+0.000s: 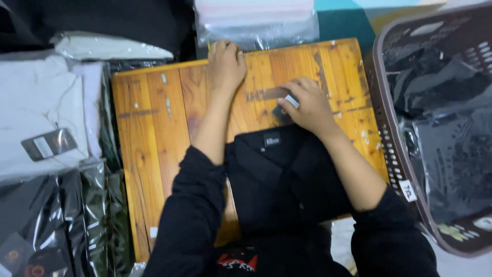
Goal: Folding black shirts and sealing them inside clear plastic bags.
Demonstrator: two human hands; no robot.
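A folded black collared shirt [287,179] lies on the orange-stained wooden plank table [148,133], its collar toward the middle and its body reaching the near edge, under the person's forearms. The right hand [307,105] rests just beyond the collar, its grip closed to a pinch on a small grey hang tag with a white label [286,105] — thumb and fingertips nip it against the wood. The left hand [225,64] lies at the far edge of the table, fingers curled loosely over the lip; whether it holds anything cannot be told.

The shirt looks soft and light — limp cloth that would sag and unfold if lifted by one corner, so both shoulders or the folded sides seem the safest hold. The tag looks thin, stiff and easily bent.

Past the far edge sits a stack of clear plastic bags [256,20]; off the left edge, bagged folded garments [46,113]; off the right edge, a brown perforated plastic basket [394,159].
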